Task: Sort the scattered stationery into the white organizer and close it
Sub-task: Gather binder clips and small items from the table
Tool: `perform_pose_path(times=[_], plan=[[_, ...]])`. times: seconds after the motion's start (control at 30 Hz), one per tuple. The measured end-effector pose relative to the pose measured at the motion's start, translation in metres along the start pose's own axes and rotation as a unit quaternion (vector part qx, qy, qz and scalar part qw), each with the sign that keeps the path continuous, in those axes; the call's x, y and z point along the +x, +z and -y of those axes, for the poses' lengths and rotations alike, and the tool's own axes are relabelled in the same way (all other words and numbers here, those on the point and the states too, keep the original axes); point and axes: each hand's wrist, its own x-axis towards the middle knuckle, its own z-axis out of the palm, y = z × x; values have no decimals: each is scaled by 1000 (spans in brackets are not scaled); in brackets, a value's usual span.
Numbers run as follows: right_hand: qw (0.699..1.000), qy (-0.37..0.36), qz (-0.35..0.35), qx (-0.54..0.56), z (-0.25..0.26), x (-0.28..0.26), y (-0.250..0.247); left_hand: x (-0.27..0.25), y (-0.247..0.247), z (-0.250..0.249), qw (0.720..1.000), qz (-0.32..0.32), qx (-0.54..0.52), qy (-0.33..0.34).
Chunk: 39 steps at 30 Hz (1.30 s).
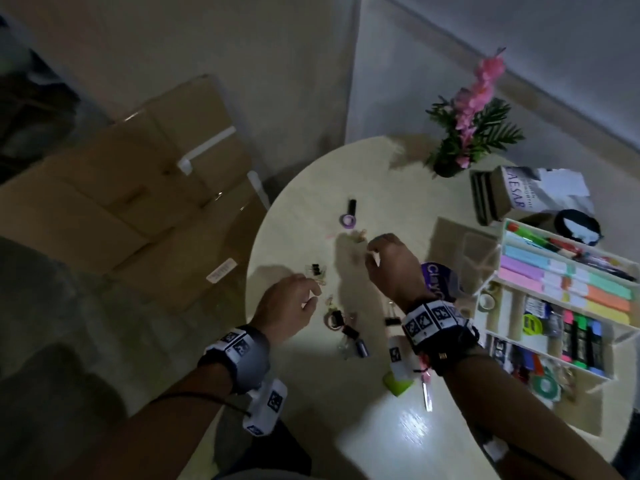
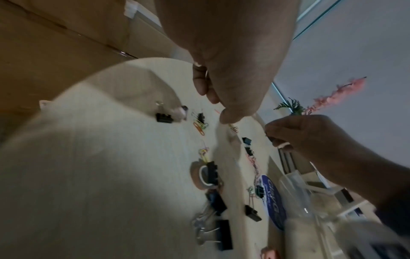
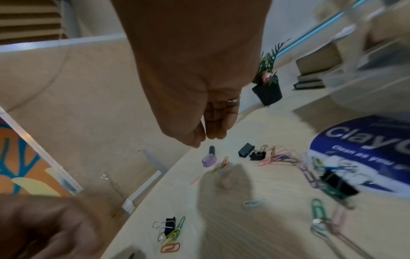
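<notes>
On the round table (image 1: 381,427) lie scattered black binder clips (image 1: 349,332), coloured paper clips (image 3: 172,234), a brown tape roll (image 2: 200,177) and a purple tape roll (image 1: 348,220). The white organizer (image 1: 503,237) stands open at the right, filled with sticky notes, markers and tape. My left hand (image 1: 311,296) hovers over paper clips near the table's left edge, fingers loosely curled and thumb apart from them. My right hand (image 1: 374,258) is raised over the middle of the table with its fingertips drawn together. Whether they pinch a small item is hidden.
A purple wipes pack (image 1: 436,280) lies between my right wrist and the organizer. A potted pink flower (image 1: 450,168) and stacked books (image 1: 509,192) stand at the back. Cardboard boxes (image 1: 138,202) sit on the floor to the left. A green item (image 1: 398,384) lies under my right forearm.
</notes>
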Motion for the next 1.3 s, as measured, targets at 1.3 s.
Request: perform_pose_path(times=[1.3], plan=[[997,-3,-63,44,6,-4,61,0,74,29,978,135,30,156]])
